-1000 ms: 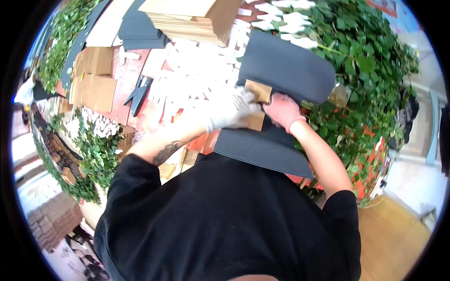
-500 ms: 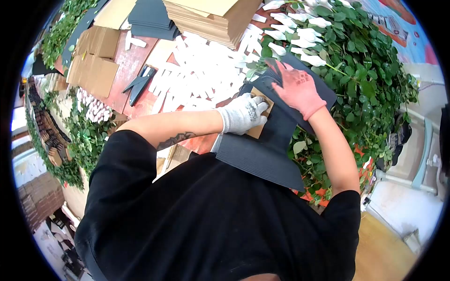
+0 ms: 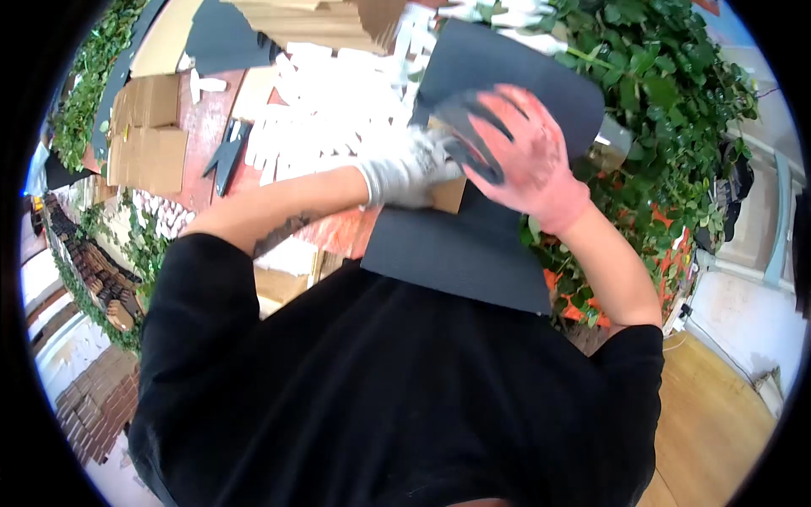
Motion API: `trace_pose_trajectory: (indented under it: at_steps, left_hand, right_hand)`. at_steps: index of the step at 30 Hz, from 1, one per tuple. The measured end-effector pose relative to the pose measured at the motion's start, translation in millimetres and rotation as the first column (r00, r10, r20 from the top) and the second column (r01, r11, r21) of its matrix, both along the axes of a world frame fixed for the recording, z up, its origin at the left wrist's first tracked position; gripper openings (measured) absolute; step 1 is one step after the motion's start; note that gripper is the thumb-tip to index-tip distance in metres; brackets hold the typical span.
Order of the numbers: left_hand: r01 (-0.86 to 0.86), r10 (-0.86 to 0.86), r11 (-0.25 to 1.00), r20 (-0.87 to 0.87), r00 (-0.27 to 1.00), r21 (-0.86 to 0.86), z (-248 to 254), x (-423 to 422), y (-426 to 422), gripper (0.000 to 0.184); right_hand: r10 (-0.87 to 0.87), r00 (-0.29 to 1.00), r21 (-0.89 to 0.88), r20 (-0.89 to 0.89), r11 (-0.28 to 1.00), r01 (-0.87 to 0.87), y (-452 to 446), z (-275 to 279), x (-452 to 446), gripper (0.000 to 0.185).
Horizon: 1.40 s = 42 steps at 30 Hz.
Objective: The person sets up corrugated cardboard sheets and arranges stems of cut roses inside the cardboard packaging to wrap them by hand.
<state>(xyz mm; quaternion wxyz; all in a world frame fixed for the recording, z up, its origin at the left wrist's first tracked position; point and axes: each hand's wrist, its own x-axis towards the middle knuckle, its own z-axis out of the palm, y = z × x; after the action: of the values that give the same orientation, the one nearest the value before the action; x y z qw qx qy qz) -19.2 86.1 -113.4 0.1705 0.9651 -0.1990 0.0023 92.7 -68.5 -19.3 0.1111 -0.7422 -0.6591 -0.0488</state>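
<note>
A black corrugated sheet lies in front of me, its upper panel [image 3: 511, 72] over the white flower heads and its lower panel [image 3: 456, 258] against my shirt. Between the panels a small brown cardboard piece [image 3: 448, 197] shows, partly covered. My left hand [image 3: 410, 167], in a pale grey glove, is on or just over this cardboard; motion smears its fingers. Close beside it, above the sheet, is my right hand [image 3: 532, 160] in a pink glove with dark fingertips. Its fingers are curved and apart, with nothing visible in them.
White paper-like strips [image 3: 321, 110] are piled left of the sheet, near black-handled scissors [image 3: 226, 156]. Folded cardboard [image 3: 148, 139] and a tall cardboard stack [image 3: 329, 21] stand farther back. Dense leafy stems [image 3: 667, 110] fill the right side.
My right hand has come off the upper panel and moved toward my left hand. The upper panel now shows broad and uncovered. The camera view has shifted slightly.
</note>
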Motion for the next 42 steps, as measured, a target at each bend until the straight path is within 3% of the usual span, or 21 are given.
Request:
trace_pose_trajectory:
  at_steps: [1, 2, 3, 4, 6, 8, 10, 12, 14, 16, 18, 20, 23, 27, 29, 30, 32, 33, 37, 39, 42]
  left_hand:
    - [0.036, -0.036, 0.999, -0.059, 0.998, 0.007, 3, 1, 1, 0.051]
    - [0.077, -0.074, 0.997, -0.112, 0.991, 0.020, 2, 6, 6, 0.050]
    - [0.115, -0.124, 0.989, -0.089, 0.988, -0.097, -4, 10, 15, 0.039]
    - [0.123, -0.133, 0.988, -0.106, 0.985, -0.092, -14, 11, 24, 0.039]
    - [0.110, -0.186, 0.901, -0.146, 0.972, -0.420, -26, 16, 39, 0.028]
    - [0.066, -0.153, 0.859, -0.131, 0.980, -0.508, -26, 11, 47, 0.022]
    - [-0.398, 0.275, 0.669, -0.288, 0.917, -0.628, -7, 1, 52, 0.017]
    - [-0.492, 0.354, 0.649, -0.342, 0.871, -0.580, 6, -11, 60, 0.018]
    - [-0.724, 0.554, 0.626, -0.488, 0.674, -0.290, 8, -23, 60, 0.026]
    - [-0.680, 0.531, 0.713, -0.500, 0.684, -0.174, -4, -33, 52, 0.043]
    - [-0.694, 0.443, 0.656, -0.594, 0.672, -0.296, -8, -40, 37, 0.042]
    - [-0.649, 0.467, 0.730, -0.538, 0.702, -0.215, -10, -37, 29, 0.038]
    - [-0.444, 0.407, 0.870, -0.197, 0.892, -0.215, 9, -27, 22, 0.029]
    - [-0.352, 0.344, 0.909, -0.075, 0.936, -0.222, 0, -20, 29, 0.025]
    - [-0.516, 0.463, 0.811, -0.236, 0.854, -0.275, 0, -17, 28, 0.030]
    - [-0.511, 0.460, 0.815, -0.230, 0.857, -0.272, -4, -16, 30, 0.030]
    - [-0.763, 0.516, 0.592, -0.605, 0.607, -0.261, -19, -13, 38, 0.035]
    - [-0.702, 0.508, 0.659, -0.528, 0.681, -0.270, -26, -13, 36, 0.041]
    - [-0.757, 0.440, 0.606, -0.690, 0.575, -0.244, -49, -11, 33, 0.041]
    - [-0.801, 0.288, 0.364, -0.761, 0.582, -0.475, -57, -14, 35, 0.031]
    - [-0.836, 0.307, 0.370, -0.796, 0.522, -0.405, -55, -13, 34, 0.022]
  right_hand:
    - [-0.023, 0.944, -0.111, -0.328, 0.994, -0.014, -20, -16, -4, 0.043]
    - [-0.078, 0.787, -0.200, -0.612, 0.978, -0.058, -35, -34, -9, 0.042]
    - [-0.078, 0.777, -0.195, -0.624, 0.979, -0.058, -38, -47, -13, 0.042]
    - [-0.067, 0.842, -0.223, -0.535, 0.973, -0.065, -39, -58, -15, 0.042]
    - [-0.049, 0.944, -0.278, -0.328, 0.959, -0.047, -36, -78, -15, 0.041]
    - [0.004, 0.995, -0.346, -0.102, 0.937, -0.039, -37, -96, -16, 0.040]
    - [-0.027, 0.975, -0.323, -0.222, 0.945, -0.047, -39, -104, -16, 0.044]
    - [-0.064, 0.976, -0.437, -0.210, 0.899, -0.035, -35, -92, -18, 0.044]
    - [-0.050, 0.978, -0.439, -0.201, 0.897, -0.044, -34, -91, -15, 0.046]
    - [0.009, 0.993, -0.422, -0.115, 0.905, -0.057, -32, -87, -15, 0.047]
    - [0.040, 0.995, -0.432, -0.094, 0.899, -0.076, -29, -87, -15, 0.050]
    - [0.007, 0.994, -0.495, -0.111, 0.867, -0.061, -26, -85, -17, 0.052]
    - [-0.016, 0.991, -0.467, -0.133, 0.883, -0.048, -27, -92, -19, 0.052]
    - [0.003, 0.993, -0.443, -0.117, 0.895, -0.055, -26, -87, -19, 0.048]
    - [0.011, 0.991, -0.435, -0.134, 0.898, -0.069, -25, -85, -18, 0.050]
    - [0.007, 0.991, -0.430, -0.131, 0.901, -0.063, -24, -84, -18, 0.050]
    - [-0.022, 0.993, -0.455, -0.120, 0.890, -0.035, -21, -83, -16, 0.054]
    - [-0.019, 0.993, -0.450, -0.113, 0.892, -0.034, -16, -78, -16, 0.054]
    - [0.053, 0.999, -0.517, 0.006, 0.855, -0.042, 4, -65, -21, 0.067]
    - [0.102, 0.995, -0.612, 0.002, 0.787, -0.079, 15, -55, -19, 0.078]
    - [0.097, 0.994, -0.630, 0.043, 0.775, -0.048, 13, -61, -24, 0.078]
